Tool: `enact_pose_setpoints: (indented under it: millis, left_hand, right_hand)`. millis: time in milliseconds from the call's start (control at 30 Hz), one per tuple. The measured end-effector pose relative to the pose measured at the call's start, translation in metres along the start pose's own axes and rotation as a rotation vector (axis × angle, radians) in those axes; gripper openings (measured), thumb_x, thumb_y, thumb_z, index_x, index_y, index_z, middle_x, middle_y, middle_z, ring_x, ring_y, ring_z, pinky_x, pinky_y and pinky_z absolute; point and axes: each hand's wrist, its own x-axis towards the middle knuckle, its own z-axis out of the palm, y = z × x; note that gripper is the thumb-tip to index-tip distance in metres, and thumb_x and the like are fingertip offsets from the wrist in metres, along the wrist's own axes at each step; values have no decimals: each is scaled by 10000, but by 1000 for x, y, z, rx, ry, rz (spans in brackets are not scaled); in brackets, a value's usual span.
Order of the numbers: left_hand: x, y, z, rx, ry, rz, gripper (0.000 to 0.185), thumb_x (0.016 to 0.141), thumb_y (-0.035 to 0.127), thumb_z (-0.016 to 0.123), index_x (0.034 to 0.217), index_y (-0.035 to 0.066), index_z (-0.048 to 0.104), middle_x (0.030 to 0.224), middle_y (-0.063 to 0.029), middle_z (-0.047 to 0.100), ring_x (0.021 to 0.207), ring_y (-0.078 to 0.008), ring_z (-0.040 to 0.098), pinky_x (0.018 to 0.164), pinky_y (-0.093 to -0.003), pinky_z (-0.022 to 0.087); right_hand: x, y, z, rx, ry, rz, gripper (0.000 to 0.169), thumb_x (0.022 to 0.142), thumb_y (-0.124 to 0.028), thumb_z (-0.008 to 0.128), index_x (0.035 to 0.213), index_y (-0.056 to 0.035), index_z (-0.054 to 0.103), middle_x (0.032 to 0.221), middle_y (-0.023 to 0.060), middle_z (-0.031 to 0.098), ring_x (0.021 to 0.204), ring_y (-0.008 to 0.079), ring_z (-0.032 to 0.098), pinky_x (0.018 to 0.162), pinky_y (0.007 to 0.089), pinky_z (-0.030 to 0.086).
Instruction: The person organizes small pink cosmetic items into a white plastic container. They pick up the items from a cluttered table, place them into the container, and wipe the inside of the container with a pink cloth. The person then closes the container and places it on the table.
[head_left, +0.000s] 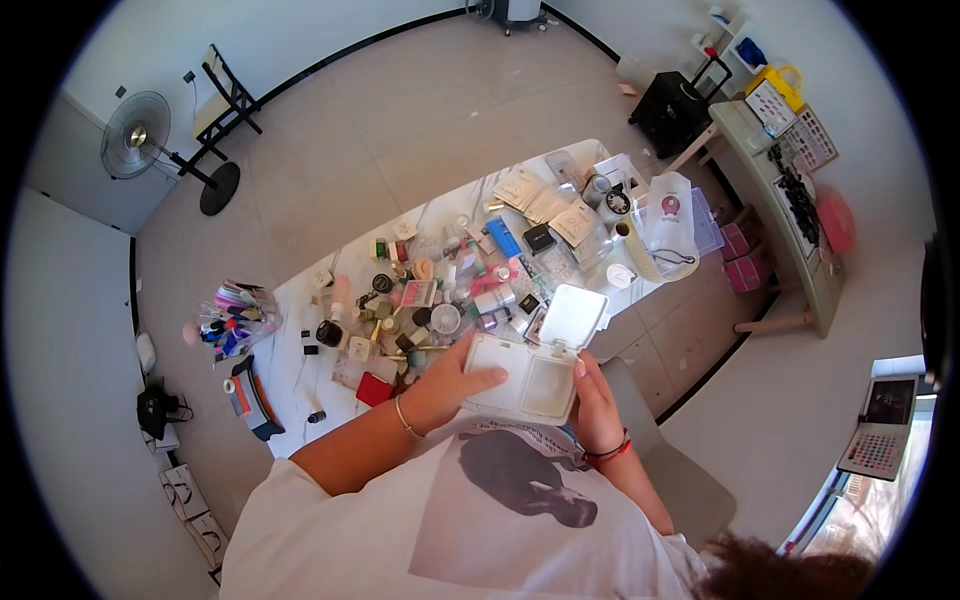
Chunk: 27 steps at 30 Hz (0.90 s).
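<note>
Both my hands hold a white plastic case with two compartments (517, 379) near my chest, at the table's near edge. My left hand (457, 381) grips its left side, the thumb lying on the left compartment's lid. On the other side, my right hand (592, 391) holds the right edge. The lid of the right compartment (574, 316) stands raised; that compartment looks empty. Beyond the case, a marbled white table (289, 405) bears a heap of nail-care bottles and jars, a blue box (502, 237), a red box (374, 389) and cream-coloured packets (574, 223).
A clear container of brushes and tools (251, 322) stands at the table's left end. At the right end is a basket (645, 251) with a white bag (670, 210). A grey chair (694, 480) is close to my right arm. A standing fan (136, 136) is far left.
</note>
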Motion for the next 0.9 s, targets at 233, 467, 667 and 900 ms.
enact_pose_setpoints:
  millis: [233, 467, 667, 900]
  left_hand:
    - [-22, 25, -41, -318, 237, 304, 442, 973, 109, 629, 1380, 12, 490, 1282, -101, 610, 1180, -230, 609, 1036, -395, 498]
    - [-38, 42, -79, -302, 336, 369, 696, 1019, 275, 568, 1621, 242, 220, 1423, -64, 539, 1272, -248, 564, 1014, -425, 512]
    - [-34, 48, -73, -344, 336, 383, 609, 1020, 273, 561, 1578, 227, 322, 1449, -66, 525, 1286, -258, 559, 1002, -435, 517]
    - [-34, 58, -77, -370, 379, 396, 521, 1016, 302, 568, 1478, 94, 447, 1402, -102, 576, 1262, -279, 585, 1027, -431, 500]
  right_hand:
    - [23, -27, -30, 28, 116, -16, 516, 1069, -420, 415, 1385, -14, 449, 1139, 172, 675, 950, 229, 655, 844, 353, 497]
    - [18, -32, -52, 102, 203, -30, 437, 1079, -375, 392, 1173, -1, 597, 1031, 163, 708, 901, 249, 663, 826, 372, 506]
    - [18, -22, -50, 103, 199, -26, 398, 1081, -327, 397, 1129, 4, 612, 988, 163, 712, 882, 251, 666, 801, 370, 520]
    - [31, -22, -50, 72, 193, -5, 365, 1073, -303, 422, 1096, 4, 618, 987, 158, 710, 862, 242, 661, 797, 359, 519]
